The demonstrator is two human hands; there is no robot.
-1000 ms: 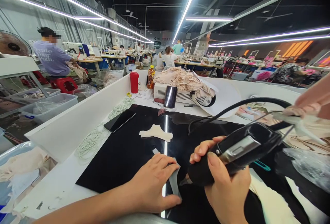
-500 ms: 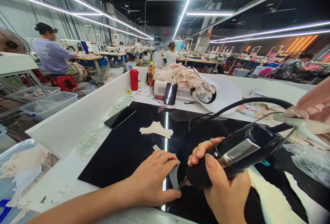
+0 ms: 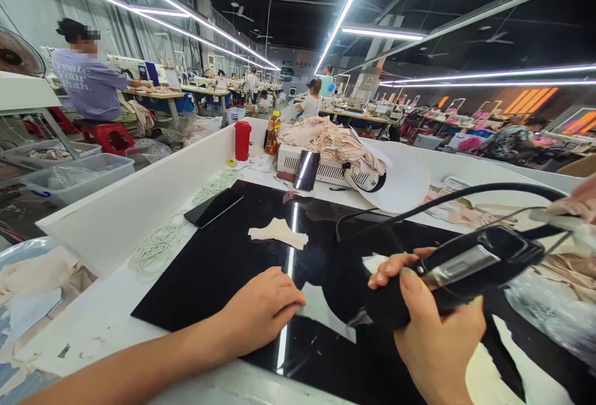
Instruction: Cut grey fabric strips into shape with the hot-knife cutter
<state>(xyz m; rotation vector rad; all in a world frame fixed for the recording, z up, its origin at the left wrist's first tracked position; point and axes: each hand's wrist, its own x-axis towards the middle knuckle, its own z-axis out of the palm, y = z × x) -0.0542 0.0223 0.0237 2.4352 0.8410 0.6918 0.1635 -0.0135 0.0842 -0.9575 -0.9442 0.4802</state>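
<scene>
My left hand [image 3: 261,309] lies on the glossy black work surface [image 3: 218,268], fingers together and curled, pressing the edge of a pale grey fabric piece [image 3: 326,313]. My right hand [image 3: 431,330] grips a black corded hand tool [image 3: 460,268], its padded front end pointing down at the same fabric piece. The tool's black cable [image 3: 447,197] arcs up and off to the right. A cream fabric cut-out [image 3: 278,233] lies farther back on the black surface.
A dark phone [image 3: 213,207] and white elastic loops [image 3: 161,245] lie at the left. At the back stand a red cup [image 3: 242,140], a bottle [image 3: 272,133] and a white box [image 3: 326,169] piled with beige fabric. Another person's hand [image 3: 580,203] shows at right. Workers sit at distant tables.
My right hand and the tool have shifted right. My left hand's fingers have curled in and the fabric piece now lies flatter and more exposed. The view has tilted slightly.
</scene>
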